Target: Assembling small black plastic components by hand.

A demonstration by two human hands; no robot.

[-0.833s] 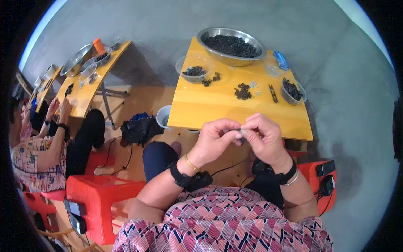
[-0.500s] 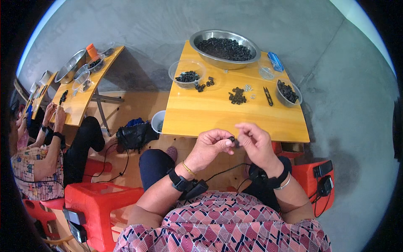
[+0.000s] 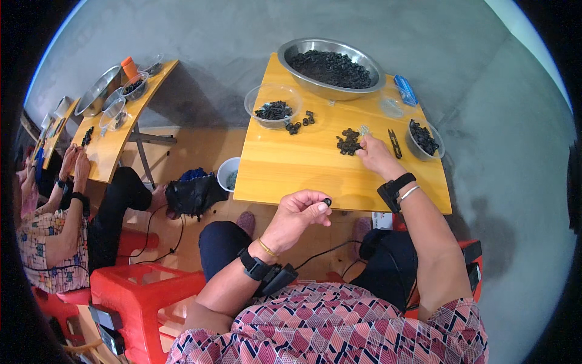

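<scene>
Two bare hands in view. In our L hand (image 3: 300,213) we've a small blk piece (image 3: 327,201) pinched btwn thumb and fingertips, at the near edge of the yellow table (image 3: 279,173); that hand's mostly curled in. Our R hand (image 3: 377,155) is reached out over the tabletop, fingers angled down by the right side of a loose blk heap (image 3: 348,144), next to some small clear bits (image 3: 364,130) — we can't tell how far its fingers are parted or if they've hold of anything.

Just right of it we see blk snips (image 3: 394,144) lying flat, then a R-side tub (image 3: 419,153) w/ more blk pieces. Over on the L there's a clear bowl (image 3: 256,102), part full of similar pieces, w/ a few stray pieces (image 3: 294,128) beside it. At the far edge we've a big steel basin (image 3: 339,93) w/ lots more, a blue pack (image 3: 405,90) nr it — and a pale bucket (image 3: 228,165) past the table's L edge. Off to our L, a co-worker's hands (image 3: 80,165) are close together at another table (image 3: 112,151).
</scene>
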